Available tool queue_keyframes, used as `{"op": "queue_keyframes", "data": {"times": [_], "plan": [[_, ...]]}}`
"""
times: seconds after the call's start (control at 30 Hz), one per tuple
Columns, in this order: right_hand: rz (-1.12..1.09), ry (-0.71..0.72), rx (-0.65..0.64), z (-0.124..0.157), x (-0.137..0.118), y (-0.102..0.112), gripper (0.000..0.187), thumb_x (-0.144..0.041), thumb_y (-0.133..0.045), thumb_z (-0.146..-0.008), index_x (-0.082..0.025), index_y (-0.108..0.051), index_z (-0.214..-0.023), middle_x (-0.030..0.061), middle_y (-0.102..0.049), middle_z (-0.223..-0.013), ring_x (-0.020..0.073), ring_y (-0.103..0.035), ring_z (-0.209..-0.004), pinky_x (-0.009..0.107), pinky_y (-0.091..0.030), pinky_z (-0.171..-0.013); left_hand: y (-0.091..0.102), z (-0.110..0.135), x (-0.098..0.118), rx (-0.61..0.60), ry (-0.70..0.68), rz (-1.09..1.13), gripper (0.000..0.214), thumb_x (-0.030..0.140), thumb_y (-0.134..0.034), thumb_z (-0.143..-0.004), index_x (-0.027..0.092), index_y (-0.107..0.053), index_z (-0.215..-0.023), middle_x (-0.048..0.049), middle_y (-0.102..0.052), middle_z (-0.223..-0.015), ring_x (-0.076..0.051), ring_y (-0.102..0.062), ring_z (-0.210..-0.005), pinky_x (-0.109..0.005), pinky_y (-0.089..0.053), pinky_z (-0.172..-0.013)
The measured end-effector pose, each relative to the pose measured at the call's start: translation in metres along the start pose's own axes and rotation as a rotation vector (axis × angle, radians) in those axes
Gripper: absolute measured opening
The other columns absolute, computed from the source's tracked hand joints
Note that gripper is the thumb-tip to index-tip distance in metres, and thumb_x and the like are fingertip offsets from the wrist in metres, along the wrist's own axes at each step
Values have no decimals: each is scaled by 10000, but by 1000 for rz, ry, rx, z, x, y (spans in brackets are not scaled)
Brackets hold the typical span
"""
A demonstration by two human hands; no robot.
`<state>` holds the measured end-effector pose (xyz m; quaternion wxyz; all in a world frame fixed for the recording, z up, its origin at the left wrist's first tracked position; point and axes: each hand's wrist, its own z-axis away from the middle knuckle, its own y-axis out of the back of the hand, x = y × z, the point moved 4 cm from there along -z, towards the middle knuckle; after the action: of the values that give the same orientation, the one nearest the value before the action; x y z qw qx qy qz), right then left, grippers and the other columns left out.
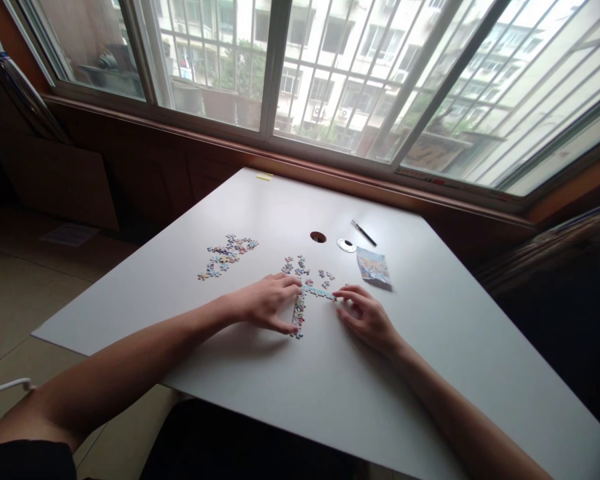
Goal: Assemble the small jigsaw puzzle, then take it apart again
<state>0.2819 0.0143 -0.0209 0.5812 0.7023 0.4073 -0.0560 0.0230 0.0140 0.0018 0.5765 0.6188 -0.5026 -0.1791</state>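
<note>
Joined jigsaw pieces form a corner shape on the white table [260, 373], with a column [299, 315] running toward me and a pale blue top row [320, 293] running right. My left hand [265, 300] lies along the column's left side, thumb and fingers spread, thumb tip at its lower end and fingertips near the corner. At the right end of the top row, my right hand [365, 317] has curled fingers, with index and thumb around a small puzzle piece that is mostly hidden. Loose pieces [296, 265] and a few more [326, 277] lie just beyond the row.
A larger heap of loose pieces [227, 255] lies at left. Beyond my right hand are a creased picture sheet [374, 267], a pen [364, 233], a round cover [347, 245] and a table hole [318, 237]. Yellow strips [265, 177] sit at the far edge, below a barred window.
</note>
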Motion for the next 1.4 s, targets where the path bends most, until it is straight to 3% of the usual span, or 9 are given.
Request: {"op": "queue_keyframes", "data": {"times": [0.07, 0.2, 0.37, 0.87, 1.07, 1.2, 1.3, 1.4], "plan": [[-32, -40, 48, 0, 1, 2, 244, -274, -578, -881, -224, -696, -1089, 92, -611, -1143, 198, -618, -866, 308, -545, -660, 1, -2, -3, 36, 19, 20, 535, 468, -688, -823, 172, -552, -1247, -140, -548, -1336, -299, -502, -1240, -407, -427, -1075], [-35, -95, 117, 2, 5, 5, 207, -263, -568, -871, -215, -702, -1022, 97, -609, -1105, 221, -598, -929, 305, -544, -656, 0, -4, -10, 94, 101, 13, 298, 210, -557, -892, 158, -569, -1186, -128, -585, -1238, -265, -534, -1186, -396, -463, -1043], [18, -106, 131, 3, 6, 5, 204, -245, -558, -861, -216, -702, -1001, 89, -620, -1057, 217, -591, -888, 316, -530, -659, -2, -3, -14, 133, 156, 10, 294, 82, -499, -862, 168, -585, -1129, -112, -599, -1159, -250, -568, -1108, -385, -501, -982], [60, -85, 115, 1, 5, 4, 202, -227, -549, -847, -214, -694, -987, 75, -624, -1015, 211, -585, -873, 335, -506, -727, -3, -4, -12, 115, 139, -26, 264, 97, -508, -868, 177, -594, -1105, -103, -610, -1120, -246, -562, -1070, -381, -499, -954], [160, -83, 252, 0, 13, 19, 180, -258, -547, -846, -197, -690, -937, 66, -659, -924, 216, -585, -816, 376, -478, -803, 11, -3, -27, 219, 305, -88, 235, 77, -485, -854, 164, -632, -1015, -97, -641, -1059, -248, -565, -1036, -389, -496, -941], [232, -206, 361, -1, 35, 33, 192, -292, -547, -802, -193, -688, -886, 54, -652, -833, 215, -561, -750, 374, -458, -772, 17, 1, -44, 264, 428, -182, 201, 142, -511, -881, 163, -670, -1003, -87, -672, -1028, -267, -552, -1028, -444, -458, -985], [183, -341, 353, 0, 53, 34, 225, -321, -536, -775, -191, -683, -885, 41, -631, -794, 202, -547, -705, 348, -451, -718, 15, 3, -49, 263, 462, -201, 209, 213, -521, -911, 169, -683, -1036, -83, -672, -1056, -268, -542, -1042, -458, -434, -1013], [168, -375, 336, 1, 58, 31, 250, -337, -529, -764, -192, -680, -900, 33, -618, -786, 194, -536, -693, 336, -441, -702, 11, 4, -48, 252, 434, -183, 245, 243, -513, -928, 174, -677, -1097, -88, -659, -1106, -264, -531, -1083, -439, -436, -1012]]}}
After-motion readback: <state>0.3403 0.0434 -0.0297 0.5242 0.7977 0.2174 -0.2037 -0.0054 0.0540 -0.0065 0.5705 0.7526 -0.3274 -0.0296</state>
